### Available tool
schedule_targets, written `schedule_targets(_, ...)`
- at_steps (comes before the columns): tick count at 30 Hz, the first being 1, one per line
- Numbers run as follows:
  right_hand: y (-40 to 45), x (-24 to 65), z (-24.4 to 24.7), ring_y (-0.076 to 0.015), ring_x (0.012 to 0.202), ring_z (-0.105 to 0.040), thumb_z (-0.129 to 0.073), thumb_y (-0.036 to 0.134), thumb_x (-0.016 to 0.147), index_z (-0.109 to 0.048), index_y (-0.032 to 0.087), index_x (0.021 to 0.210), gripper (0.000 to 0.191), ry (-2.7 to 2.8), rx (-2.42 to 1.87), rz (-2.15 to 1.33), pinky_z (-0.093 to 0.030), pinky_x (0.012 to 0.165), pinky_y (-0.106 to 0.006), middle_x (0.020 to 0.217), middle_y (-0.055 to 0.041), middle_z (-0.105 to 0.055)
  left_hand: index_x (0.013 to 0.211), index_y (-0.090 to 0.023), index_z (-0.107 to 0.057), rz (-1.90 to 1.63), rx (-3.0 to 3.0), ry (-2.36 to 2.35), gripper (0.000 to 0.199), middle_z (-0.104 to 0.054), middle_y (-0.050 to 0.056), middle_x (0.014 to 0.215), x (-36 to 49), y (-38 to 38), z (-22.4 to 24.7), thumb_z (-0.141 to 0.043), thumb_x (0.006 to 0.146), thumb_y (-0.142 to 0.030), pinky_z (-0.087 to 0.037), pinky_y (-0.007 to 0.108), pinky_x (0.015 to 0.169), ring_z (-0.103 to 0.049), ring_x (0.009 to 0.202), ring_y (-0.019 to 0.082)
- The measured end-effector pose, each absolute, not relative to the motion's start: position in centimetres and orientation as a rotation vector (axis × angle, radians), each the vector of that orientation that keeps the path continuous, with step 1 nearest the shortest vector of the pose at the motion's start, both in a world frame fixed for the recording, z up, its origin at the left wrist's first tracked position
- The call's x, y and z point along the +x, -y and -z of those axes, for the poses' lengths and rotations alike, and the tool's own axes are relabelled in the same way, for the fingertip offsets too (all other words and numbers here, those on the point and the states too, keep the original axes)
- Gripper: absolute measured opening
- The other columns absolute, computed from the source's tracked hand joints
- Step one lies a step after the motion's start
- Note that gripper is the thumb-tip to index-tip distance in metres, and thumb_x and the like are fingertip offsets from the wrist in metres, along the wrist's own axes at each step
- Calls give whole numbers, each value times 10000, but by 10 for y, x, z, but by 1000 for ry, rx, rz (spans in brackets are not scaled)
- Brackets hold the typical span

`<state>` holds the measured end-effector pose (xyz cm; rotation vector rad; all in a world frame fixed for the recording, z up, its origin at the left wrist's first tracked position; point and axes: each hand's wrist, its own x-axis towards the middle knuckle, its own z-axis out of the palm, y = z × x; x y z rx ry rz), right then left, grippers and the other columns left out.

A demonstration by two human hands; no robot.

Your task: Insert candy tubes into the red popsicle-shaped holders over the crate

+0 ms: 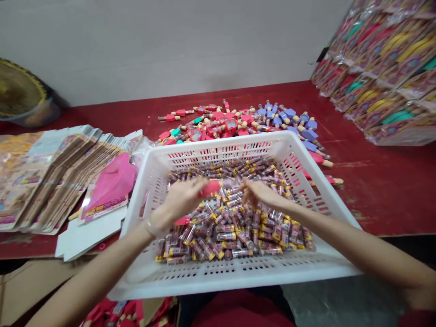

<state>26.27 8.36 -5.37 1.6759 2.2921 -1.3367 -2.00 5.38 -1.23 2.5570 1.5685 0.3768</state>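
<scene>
Over the white plastic basket [235, 281], my left hand [184, 197] is closed around a red plastic piece [211, 187], blurred by motion. A small clear tube [230, 182] extends from that piece toward my right hand [260, 194], whose thumb and fingers pinch at its far end. Beneath both hands, the basket holds many small clear tubes with yellow ends and purple-pink contents [226, 236]. Another red piece [182, 221] lies among the tubes under my left wrist.
Behind the basket lie a pile of red pieces [218, 125] and some purple ones [277, 116]. Stacked printed cards [68, 177] and a pink bag-like piece [114, 181] are at left. Packed bags [391, 77] rise at right. A basin [37, 113] stands far left.
</scene>
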Motion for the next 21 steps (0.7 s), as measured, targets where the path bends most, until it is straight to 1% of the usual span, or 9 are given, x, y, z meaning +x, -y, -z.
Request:
schedule_targets(2, -97, 270, 63, -266, 871, -665, -253, 499, 1050, -641, 125, 884, 564, -2281, 1882, 729, -480, 791, -350, 944, -172, -683, 1181, -141, -598, -474, 2450, -1920, 396, -652, 140, 1134, -30, -92, -19, -506, 947, -448, -506, 373, 823, -637, 933, 258)
schedule_targets(4, -102, 276, 77, -351, 969, -646, -455, 445, 1003, -660, 100, 831, 437, -2202, 1886, 523, -446, 875, -434, 959, -222, -678, 1266, -134, -545, -552, 2388, -2046, 462, -615, 142, 1209, -40, -124, -45, -570, 919, -438, -486, 369, 901, -610, 1042, 265)
schedule_targets(6, -103, 281, 92, -371, 963, -649, -517, 397, 975, -671, 93, 818, 375, -2159, 1850, 523, -447, 861, -445, 937, -229, -682, 1382, -127, -438, -551, 2419, -2081, 595, -527, 165, 1344, -48, -136, -58, -618, 893, -413, -461, 370, 962, -569, 1145, 276)
schedule_targets(8, -105, 285, 101, -361, 935, -658, -515, 383, 967, -676, 94, 848, 351, -2138, 1852, 509, -465, 795, -407, 928, -221, -685, 1394, -125, -415, -368, 2502, -2046, 605, -512, 179, 1354, -55, -122, -50, -621, 888, -386, -457, 387, 970, -564, 1154, 289)
schedule_targets(12, -113, 284, 97, -309, 838, -664, -561, 414, 899, -649, 142, 827, 295, -2214, 1888, 535, -447, 672, -326, 851, -141, -688, 1085, -129, -619, 391, 2338, -1689, 382, -646, 155, 1087, -69, -51, 10, -744, 749, -261, -486, 401, 900, -613, 1033, 314)
schedule_targets(13, -113, 282, 92, -286, 827, -660, -583, 413, 874, -632, 158, 822, 265, -2296, 1923, 588, -441, 667, -310, 846, -112, -688, 993, -115, -637, 474, 2263, -1651, 332, -650, 170, 1054, -71, -36, 26, -765, 705, -217, -482, 408, 901, -607, 1040, 331)
schedule_targets(15, -109, 277, 81, -244, 802, -646, -618, 407, 833, -591, 179, 807, 231, -2516, 1976, 812, -440, 671, -289, 839, -71, -681, 893, -104, -634, 518, 2192, -1637, 194, -658, 176, 974, -72, -18, 48, -703, 768, -236, -486, 407, 866, -625, 973, 320)
schedule_targets(18, -92, 267, 61, -204, 749, -619, -615, 406, 817, -550, 187, 864, 233, -2827, 1796, 1302, -462, 676, -286, 838, -46, -661, 972, -127, -590, 216, 2048, -1606, 317, -657, 113, 912, -55, -20, 45, -424, 957, -397, -498, 342, 745, -629, 793, 223)
schedule_targets(21, -75, 261, 42, -194, 785, -599, -540, 327, 862, -532, 173, 1058, 249, -3096, 1456, 1376, -482, 724, -309, 914, -57, -628, 1067, -165, -534, -365, 1659, -1375, 374, -637, 74, 1014, -22, -27, 23, -387, 953, -489, -490, 287, 729, -607, 846, 182)
